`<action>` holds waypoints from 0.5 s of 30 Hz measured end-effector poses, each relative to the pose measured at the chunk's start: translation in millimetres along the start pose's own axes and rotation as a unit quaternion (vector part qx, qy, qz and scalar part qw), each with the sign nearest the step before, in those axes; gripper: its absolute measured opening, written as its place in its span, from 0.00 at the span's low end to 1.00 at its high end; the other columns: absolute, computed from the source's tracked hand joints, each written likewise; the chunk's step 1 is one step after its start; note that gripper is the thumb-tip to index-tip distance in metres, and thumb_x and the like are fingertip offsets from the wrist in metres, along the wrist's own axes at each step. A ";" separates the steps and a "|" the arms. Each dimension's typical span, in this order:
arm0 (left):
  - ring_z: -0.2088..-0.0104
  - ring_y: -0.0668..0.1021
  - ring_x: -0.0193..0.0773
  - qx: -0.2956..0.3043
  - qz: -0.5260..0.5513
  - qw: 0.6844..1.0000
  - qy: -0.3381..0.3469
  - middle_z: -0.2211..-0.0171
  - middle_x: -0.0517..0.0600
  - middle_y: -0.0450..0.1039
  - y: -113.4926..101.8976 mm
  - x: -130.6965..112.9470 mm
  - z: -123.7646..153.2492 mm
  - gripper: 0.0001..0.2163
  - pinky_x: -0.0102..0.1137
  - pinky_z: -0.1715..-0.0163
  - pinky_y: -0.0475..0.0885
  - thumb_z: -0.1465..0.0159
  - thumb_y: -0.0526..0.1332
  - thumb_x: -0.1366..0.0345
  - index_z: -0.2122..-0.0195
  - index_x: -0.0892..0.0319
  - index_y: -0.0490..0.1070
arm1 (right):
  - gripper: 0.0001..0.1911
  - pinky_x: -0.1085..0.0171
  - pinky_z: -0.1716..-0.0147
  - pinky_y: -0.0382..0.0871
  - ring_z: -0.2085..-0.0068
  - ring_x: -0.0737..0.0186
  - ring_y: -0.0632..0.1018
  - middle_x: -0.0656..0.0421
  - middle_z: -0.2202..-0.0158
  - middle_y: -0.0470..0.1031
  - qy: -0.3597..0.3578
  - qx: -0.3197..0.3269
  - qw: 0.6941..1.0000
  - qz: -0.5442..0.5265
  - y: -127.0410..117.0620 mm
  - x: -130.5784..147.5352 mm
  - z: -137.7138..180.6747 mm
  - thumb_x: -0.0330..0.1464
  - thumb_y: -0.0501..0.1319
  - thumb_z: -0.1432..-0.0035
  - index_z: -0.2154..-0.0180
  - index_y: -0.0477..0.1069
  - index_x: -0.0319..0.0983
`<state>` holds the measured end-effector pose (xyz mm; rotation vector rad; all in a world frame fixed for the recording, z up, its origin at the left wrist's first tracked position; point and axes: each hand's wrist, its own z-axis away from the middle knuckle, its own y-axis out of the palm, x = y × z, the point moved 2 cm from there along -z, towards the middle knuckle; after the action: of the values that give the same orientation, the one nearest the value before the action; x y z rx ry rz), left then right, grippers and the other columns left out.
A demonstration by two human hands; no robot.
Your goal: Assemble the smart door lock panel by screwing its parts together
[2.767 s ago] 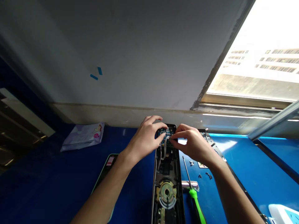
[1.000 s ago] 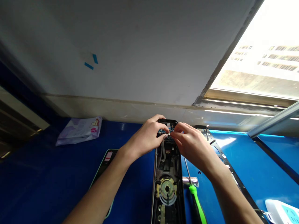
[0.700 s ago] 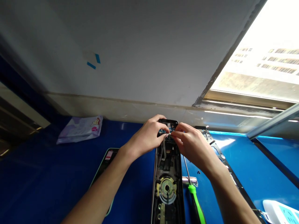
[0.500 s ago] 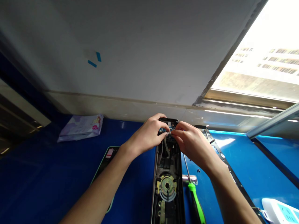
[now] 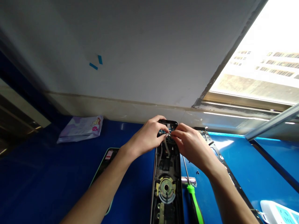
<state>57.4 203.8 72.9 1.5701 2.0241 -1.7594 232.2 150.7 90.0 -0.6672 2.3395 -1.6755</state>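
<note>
A long black door-lock body (image 5: 166,174) lies opened on the blue table (image 5: 58,174), its brass round mechanism showing near me. At its far end sits a small blue circuit board (image 5: 171,127). My left hand (image 5: 147,138) and my right hand (image 5: 190,144) meet over that board, fingers pinched together on a pale flat ribbon cable (image 5: 166,144) that curls down into the body. Which fingers grip the cable end is partly hidden.
A green-handled screwdriver (image 5: 191,189) lies right of the lock. A black metal plate (image 5: 219,155) and small screws sit further right. A phone (image 5: 106,161) lies left, a plastic packet (image 5: 80,128) at back left, a white power strip (image 5: 277,213) at the lower right.
Both hands have stayed pinched at the board end of the lock. The ribbon cable has shifted slightly. The view has drifted a little.
</note>
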 end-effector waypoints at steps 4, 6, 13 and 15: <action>0.41 0.81 0.50 -0.002 0.002 1.000 0.004 0.39 0.58 0.74 -0.1 0.3 0.1 0.08 0.43 0.34 0.74 0.35 0.68 0.73 0.58 0.57 0.86 | 0.09 0.64 0.67 0.70 0.66 0.62 0.79 0.56 0.62 0.78 -0.002 0.000 1.000 0.002 0.8 0.5 0.5 0.23 0.63 0.33 0.61 0.82 0.39; 0.41 0.81 0.50 -0.003 -0.001 1.000 0.007 0.40 0.58 0.75 0.0 0.4 0.2 0.09 0.43 0.34 0.74 0.35 0.68 0.74 0.58 0.57 0.86 | 0.10 0.63 0.67 0.70 0.66 0.62 0.78 0.56 0.63 0.77 -0.003 0.001 1.000 0.004 1.6 0.3 1.0 0.23 0.62 0.33 0.61 0.82 0.39; 0.40 0.81 0.50 -0.004 -0.003 1.000 0.003 0.39 0.57 0.75 0.0 0.3 0.6 0.09 0.41 0.34 0.74 0.35 0.68 0.73 0.57 0.56 0.86 | 0.11 0.65 0.68 0.66 0.67 0.63 0.76 0.56 0.63 0.77 -0.004 0.000 1.000 0.011 4.2 -1.0 1.1 0.23 0.61 0.32 0.60 0.82 0.39; 0.40 0.81 0.50 -0.005 -0.006 1.000 0.008 0.40 0.57 0.75 -0.3 0.2 0.5 0.09 0.41 0.34 0.74 0.35 0.68 0.73 0.57 0.56 0.86 | 0.11 0.65 0.68 0.66 0.67 0.64 0.75 0.56 0.63 0.77 -0.006 0.001 1.000 0.013 4.4 -1.3 1.1 0.23 0.61 0.32 0.60 0.82 0.39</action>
<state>56.8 203.6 72.8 1.5774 2.0491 -1.7440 232.7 151.5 85.4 -0.6435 2.3271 -1.6583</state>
